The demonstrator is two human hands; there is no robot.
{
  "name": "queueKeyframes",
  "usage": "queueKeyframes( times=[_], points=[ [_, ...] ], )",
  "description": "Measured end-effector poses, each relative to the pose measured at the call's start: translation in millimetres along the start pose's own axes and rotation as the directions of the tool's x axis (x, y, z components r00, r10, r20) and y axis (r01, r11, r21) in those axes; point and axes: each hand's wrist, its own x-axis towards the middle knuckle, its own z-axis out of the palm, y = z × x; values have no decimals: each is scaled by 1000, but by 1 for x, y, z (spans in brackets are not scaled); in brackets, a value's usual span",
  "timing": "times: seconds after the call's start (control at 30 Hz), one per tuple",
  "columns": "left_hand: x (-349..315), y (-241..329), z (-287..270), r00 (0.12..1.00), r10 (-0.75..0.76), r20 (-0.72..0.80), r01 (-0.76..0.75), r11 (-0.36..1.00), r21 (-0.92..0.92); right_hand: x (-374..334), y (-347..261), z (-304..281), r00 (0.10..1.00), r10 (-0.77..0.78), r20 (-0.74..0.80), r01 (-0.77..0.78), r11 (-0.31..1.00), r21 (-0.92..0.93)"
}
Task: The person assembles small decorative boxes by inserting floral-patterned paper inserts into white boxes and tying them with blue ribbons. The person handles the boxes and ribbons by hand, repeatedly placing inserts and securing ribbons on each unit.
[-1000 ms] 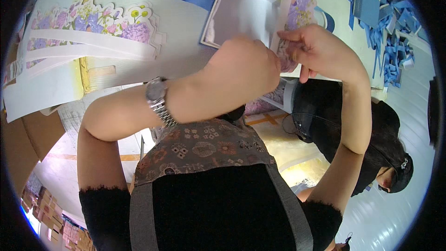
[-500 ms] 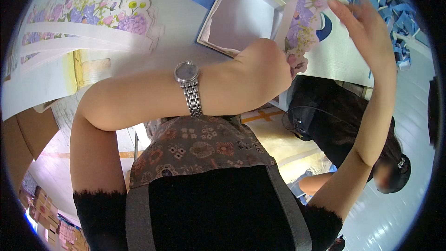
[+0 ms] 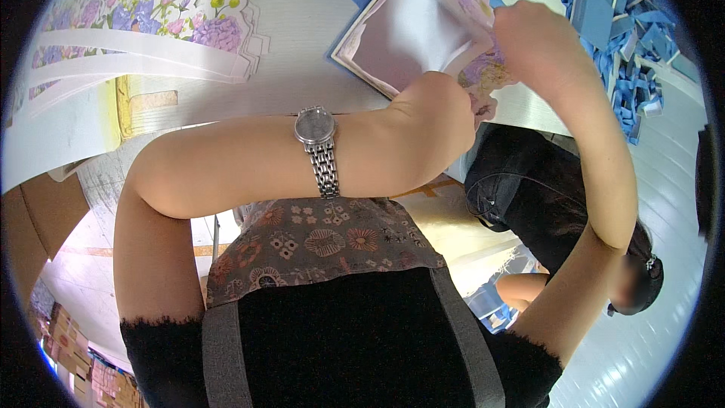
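Observation:
My left hand point(image 3: 434, 109) is curled against the near edge of a flat white box with a flower-printed border point(image 3: 411, 26) on the table. A silver watch point(image 3: 317, 132) sits on my left wrist. My right hand point(image 3: 532, 41) grips the box's flowered right flap point(image 3: 487, 68) and bends it. Both hands touch the same box. My left fingertips are hidden behind my hand.
A stack of flat flower-printed card blanks point(image 3: 143, 38) lies at the far left of the white table point(image 3: 302, 60). A heap of blue paper pieces point(image 3: 612, 23) fills the far right. Another person in dark clothes point(image 3: 544, 196) is at the right, below the table edge.
My right hand came back down from the raised flap onto the box's right side. My left forearm swung lower across the view, and the box now lies flatter.

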Motion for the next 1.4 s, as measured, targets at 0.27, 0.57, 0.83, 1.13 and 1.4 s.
queueKeyframes(
  times=[0.27, 0.57, 0.83, 1.13, 1.4],
  points=[
    [-6, 0, 6, 991, -42, -124, 53, 995, 86, 15, 21, 18, 994, 76, 77, -83, 992, 98],
    [13, -15, 21, 915, 207, -345, -182, 978, 104, 27, 5, 29, 984, 120, -128, -53, 898, 436],
    [-4, 13, -30, 1000, -29, -2, 29, 999, 13, 41, -11, 57, 773, 139, -618, 239, 840, 488],
    [-15, -107, 6, 824, -498, -268, 76, 568, -819, 66, -7, 52, 879, 33, -475, 316, 707, 633],
    [-2, -100, 20, 815, -569, -107, 68, 278, -958, 49, 0, 48, 891, 84, -446, 211, 793, 572]
  ],
)
